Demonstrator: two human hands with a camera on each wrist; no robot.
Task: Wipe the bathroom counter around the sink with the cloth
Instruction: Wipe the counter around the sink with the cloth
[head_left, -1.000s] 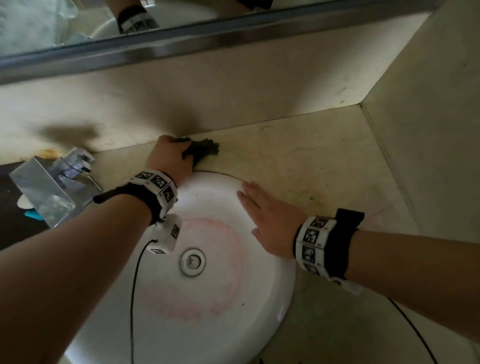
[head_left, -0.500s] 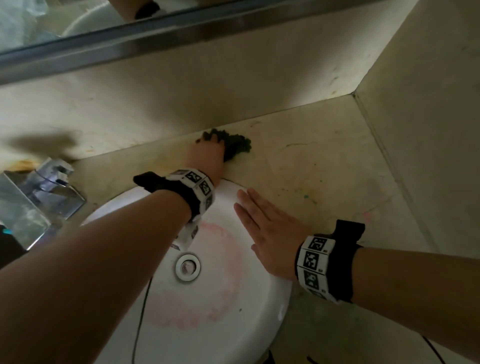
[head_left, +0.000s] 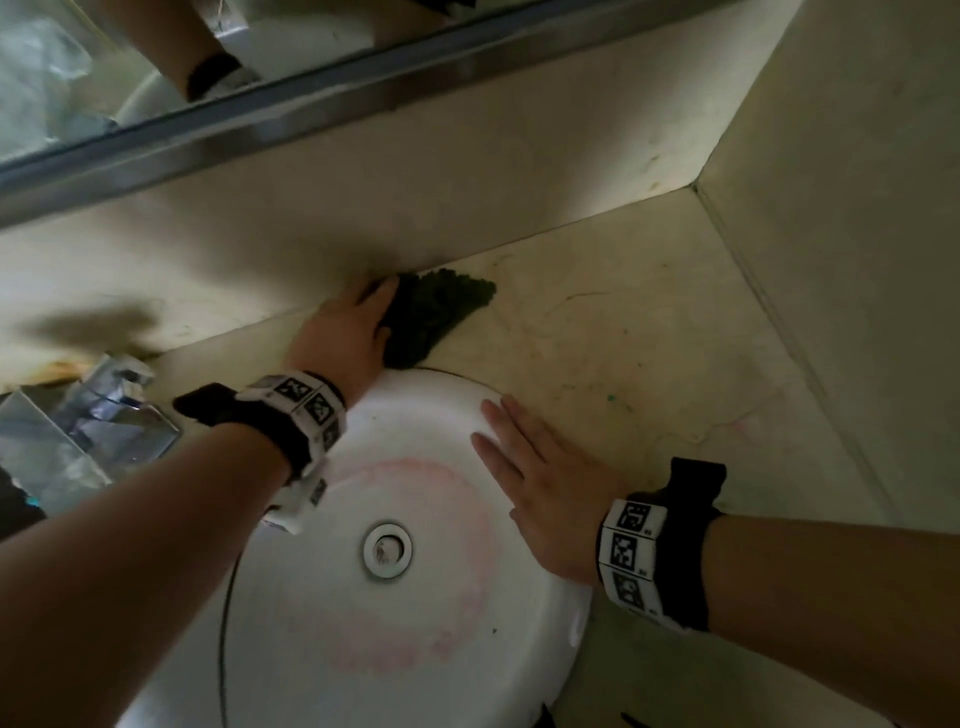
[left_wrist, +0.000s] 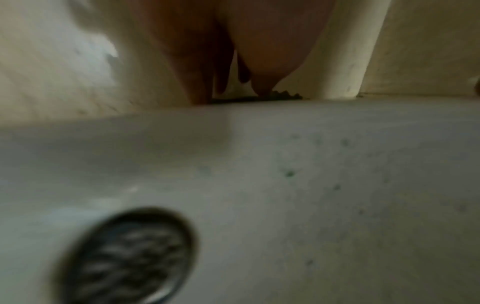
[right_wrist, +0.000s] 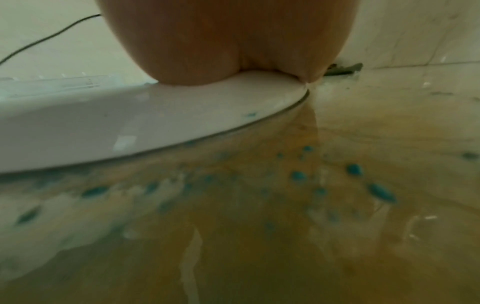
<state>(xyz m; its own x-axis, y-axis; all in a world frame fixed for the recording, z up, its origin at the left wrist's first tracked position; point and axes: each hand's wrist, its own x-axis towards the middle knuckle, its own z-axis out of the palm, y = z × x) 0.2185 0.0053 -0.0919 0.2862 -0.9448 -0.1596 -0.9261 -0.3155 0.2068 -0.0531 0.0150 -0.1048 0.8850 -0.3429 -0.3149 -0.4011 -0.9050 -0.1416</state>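
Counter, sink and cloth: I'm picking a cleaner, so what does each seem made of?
The counter looks like polished beige stone, perhaps marble: faint veins and a wet sheen. The sink looks like glazed white ceramic: smooth, with glossy highlights. The cloth seems dark green chenille or microfibre, judging by its nubby pile.

Right hand (right_wrist: 226, 41) rests on sink rim (right_wrist: 182, 107); blue droplets (right_wrist: 298, 175) dot counter (right_wrist: 259, 257).

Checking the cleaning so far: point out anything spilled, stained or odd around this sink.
Blue-green drops speckle the counter right of the sink, unwiped. A pink ring stains the basin. The cloth, in the left hand, is behind the sink.
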